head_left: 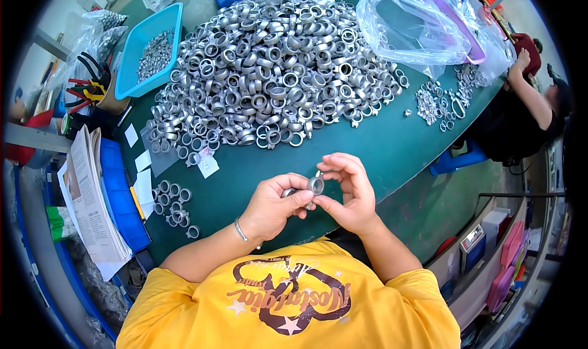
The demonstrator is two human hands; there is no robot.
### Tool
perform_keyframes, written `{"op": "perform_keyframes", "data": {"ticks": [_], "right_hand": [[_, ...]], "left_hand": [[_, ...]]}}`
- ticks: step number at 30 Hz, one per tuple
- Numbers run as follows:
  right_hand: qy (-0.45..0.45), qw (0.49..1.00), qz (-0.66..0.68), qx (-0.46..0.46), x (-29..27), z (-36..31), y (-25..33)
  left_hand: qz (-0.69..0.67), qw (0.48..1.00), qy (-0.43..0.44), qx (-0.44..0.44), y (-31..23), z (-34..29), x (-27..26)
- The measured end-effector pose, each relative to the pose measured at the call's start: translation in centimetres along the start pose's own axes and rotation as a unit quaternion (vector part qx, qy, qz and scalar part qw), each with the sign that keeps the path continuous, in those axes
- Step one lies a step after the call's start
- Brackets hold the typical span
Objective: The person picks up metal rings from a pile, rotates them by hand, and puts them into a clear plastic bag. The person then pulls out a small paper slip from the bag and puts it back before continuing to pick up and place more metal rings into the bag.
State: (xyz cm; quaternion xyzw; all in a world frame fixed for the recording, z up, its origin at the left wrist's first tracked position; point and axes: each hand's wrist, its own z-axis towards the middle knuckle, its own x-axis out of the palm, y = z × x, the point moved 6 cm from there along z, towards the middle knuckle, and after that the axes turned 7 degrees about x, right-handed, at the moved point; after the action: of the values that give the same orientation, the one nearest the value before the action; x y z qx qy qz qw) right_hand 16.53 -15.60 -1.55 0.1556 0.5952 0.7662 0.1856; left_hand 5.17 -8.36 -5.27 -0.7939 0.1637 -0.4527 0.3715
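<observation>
Above the near edge of the green table, both hands meet around a grey metal ring [315,185] with a small stem on its rim. My left hand [274,205] is closed, thumb and fingers pinching the ring from the left; part of another ring seems to show among its fingers. My right hand [350,193] touches the ring from the right, its thumb at the lower side and its fingertips curled near the stem. Beyond them lies a large heap of similar metal rings [263,73]. A small group of rings [173,203] sits to the left of my left forearm.
A turquoise basket [177,33] of small metal parts stands far left, near pliers [92,82]. Papers [92,196] and a blue bin [122,189] line the left edge. A clear plastic bag [410,30] and loose small parts [438,104] lie far right; another person [533,110] sits beyond.
</observation>
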Motion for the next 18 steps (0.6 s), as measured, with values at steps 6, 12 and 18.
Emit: {"op": "perform_keyframes", "data": {"ticks": [6, 12, 18], "right_hand": [[0.058, 0.989, 0.071, 0.118, -0.1, -0.8, -1.9], [0.03, 0.995, 0.027, 0.087, -0.1, -0.9, -1.5], [-0.003, 0.998, -0.037, 0.049, -0.5, -1.0, -0.7]], "left_hand": [[0.088, 0.993, 0.007, 0.079, -0.7, -0.1, 0.1], [0.101, 0.992, 0.008, 0.077, -0.6, -0.4, 0.0], [0.063, 0.998, -0.007, 0.013, -0.1, -0.7, 0.2]]}}
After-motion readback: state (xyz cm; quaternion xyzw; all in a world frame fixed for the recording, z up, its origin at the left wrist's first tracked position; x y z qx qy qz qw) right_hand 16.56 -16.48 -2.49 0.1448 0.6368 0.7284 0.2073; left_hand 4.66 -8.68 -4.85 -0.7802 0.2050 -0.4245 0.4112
